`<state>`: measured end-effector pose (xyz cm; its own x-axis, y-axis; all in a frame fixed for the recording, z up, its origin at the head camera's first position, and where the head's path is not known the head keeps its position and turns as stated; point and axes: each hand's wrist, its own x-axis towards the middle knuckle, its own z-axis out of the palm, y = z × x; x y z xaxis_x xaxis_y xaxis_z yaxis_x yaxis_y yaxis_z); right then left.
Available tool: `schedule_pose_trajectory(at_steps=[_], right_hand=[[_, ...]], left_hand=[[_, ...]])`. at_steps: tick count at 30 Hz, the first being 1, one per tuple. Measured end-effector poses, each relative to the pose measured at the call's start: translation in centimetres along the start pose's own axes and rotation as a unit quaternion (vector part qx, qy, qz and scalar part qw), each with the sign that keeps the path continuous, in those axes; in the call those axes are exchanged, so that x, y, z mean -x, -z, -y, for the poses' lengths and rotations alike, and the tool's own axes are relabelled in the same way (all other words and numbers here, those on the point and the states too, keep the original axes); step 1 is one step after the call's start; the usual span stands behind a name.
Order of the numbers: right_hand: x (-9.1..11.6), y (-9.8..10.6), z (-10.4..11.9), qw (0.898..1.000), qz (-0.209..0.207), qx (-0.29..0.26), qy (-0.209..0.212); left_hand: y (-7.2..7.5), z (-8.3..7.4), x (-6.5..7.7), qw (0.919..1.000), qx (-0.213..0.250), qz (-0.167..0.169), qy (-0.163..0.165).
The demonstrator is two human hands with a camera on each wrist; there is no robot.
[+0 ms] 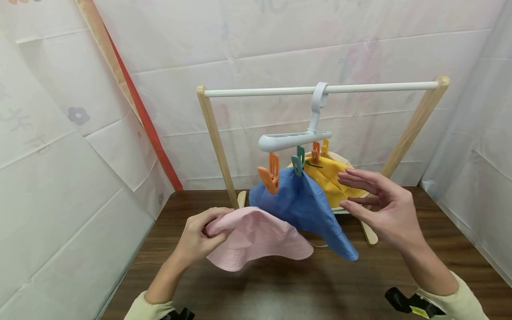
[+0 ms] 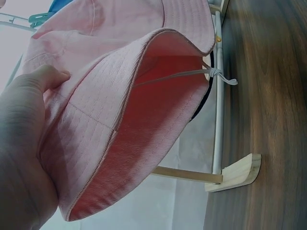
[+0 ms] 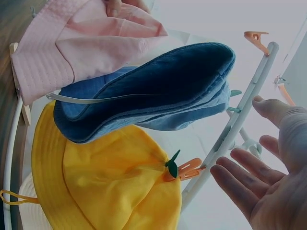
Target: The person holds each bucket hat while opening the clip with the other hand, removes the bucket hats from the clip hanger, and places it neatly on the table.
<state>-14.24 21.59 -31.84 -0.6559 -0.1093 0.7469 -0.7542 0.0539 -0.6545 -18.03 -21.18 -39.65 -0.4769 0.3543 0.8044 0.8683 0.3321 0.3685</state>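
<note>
Head view is showing the left hand (image 1: 198, 236) gripping one end of a pink hat (image 1: 262, 238), the rest drooping rightward of its fingers. Matte woven cloth is suggesting something light, soft and hardly slippery; the row-stitched brim (image 3: 41, 62) is probably offering a stiffer hold. Between the hands, a creased blue hat (image 1: 290, 200) is hanging. The right hand (image 1: 390, 209) is hovering, fingers spread, holding nothing, a domed yellow hat (image 1: 330, 180) hanging just beyond.
</note>
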Motion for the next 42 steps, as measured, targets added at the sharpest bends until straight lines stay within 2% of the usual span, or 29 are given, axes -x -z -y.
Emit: schedule_pose_trajectory(at_steps=[10,21,32,40,42], right_hand=[[0.0,0.1,0.2,1.0,-0.002,-0.007,-0.002],[0.3,0.1,-0.1,1.0,0.024,0.012,-0.002],[0.6,-0.3,0.0,0.998,0.02,0.042,-0.042],[0.7,-0.4,-0.3,0.999,0.038,0.007,-0.03],[0.8,-0.4,-0.4,0.999,0.044,0.007,-0.032]], left_hand=[[0.5,0.0,-0.1,1.0,0.0,0.003,-0.003],[0.8,0.2,0.1,0.9999,-0.002,0.012,-0.007],[1.3,0.3,0.3,0.9998,0.003,0.02,0.001],[1.4,0.6,0.6,0.9996,0.005,0.026,0.007],[1.5,0.6,0.8,0.9992,0.005,0.032,0.024]])
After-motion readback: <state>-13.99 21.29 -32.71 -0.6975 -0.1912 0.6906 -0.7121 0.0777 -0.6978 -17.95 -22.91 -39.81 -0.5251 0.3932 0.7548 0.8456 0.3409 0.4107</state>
